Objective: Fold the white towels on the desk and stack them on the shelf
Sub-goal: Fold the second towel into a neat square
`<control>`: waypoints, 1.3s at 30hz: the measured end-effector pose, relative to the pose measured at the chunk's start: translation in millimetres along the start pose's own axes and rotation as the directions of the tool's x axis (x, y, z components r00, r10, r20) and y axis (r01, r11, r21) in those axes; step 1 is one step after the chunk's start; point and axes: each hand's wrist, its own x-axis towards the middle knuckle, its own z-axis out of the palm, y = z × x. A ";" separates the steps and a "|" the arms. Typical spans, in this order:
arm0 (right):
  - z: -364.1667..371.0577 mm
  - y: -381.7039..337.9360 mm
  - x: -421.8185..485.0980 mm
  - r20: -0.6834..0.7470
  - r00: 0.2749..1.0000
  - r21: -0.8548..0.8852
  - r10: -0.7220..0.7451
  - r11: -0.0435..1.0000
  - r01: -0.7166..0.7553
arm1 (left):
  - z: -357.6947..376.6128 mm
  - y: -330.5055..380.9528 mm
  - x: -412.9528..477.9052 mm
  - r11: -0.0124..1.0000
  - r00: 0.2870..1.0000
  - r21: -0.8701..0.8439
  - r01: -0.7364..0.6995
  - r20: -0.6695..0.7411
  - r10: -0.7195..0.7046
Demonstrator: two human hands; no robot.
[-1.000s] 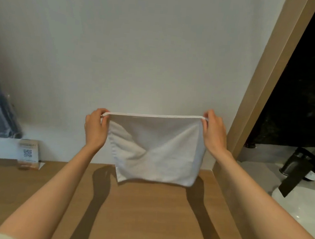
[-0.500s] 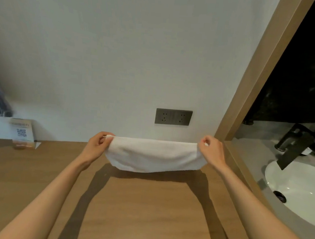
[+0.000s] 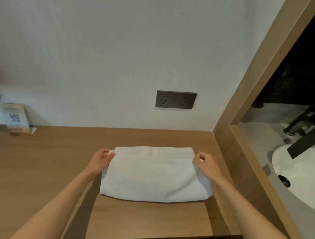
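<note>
A white towel [image 3: 154, 175] lies folded flat on the wooden desk [image 3: 36, 166], its long side running left to right. My left hand [image 3: 101, 159] pinches the towel's far left corner. My right hand [image 3: 205, 165] pinches its far right corner. Both hands rest low against the desk with fingers closed on the cloth. No shelf and no other towels are in view.
A dark double wall socket [image 3: 175, 99] sits above the desk. A small card with a QR code [image 3: 15, 118] stands at the far left. To the right, a wooden frame [image 3: 232, 144] borders a white sink [image 3: 302, 179] with a black tap [image 3: 306, 131].
The towel hung in the air from both hands one second ago. Both hands have come down and laid it folded on the desk, still gripping its far corners.
</note>
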 end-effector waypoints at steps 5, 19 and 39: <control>9.3 -0.6 24.6 -0.071 0.996 -0.088 -0.054 0.995 0.048 | 11.0 4.0 22.2 0.996 0.994 -0.057 0.065 -0.084 -0.070; 43.1 5.5 106.0 -0.104 0.990 -0.117 0.095 0.987 -0.107 | 32.5 -12.3 83.2 0.991 0.985 0.048 0.123 -0.125 -0.116; 95.7 3.5 98.3 -0.208 0.974 -0.509 -0.090 0.860 -0.029 | 77.4 5.7 80.3 0.804 0.958 0.594 -0.031 -0.212 0.194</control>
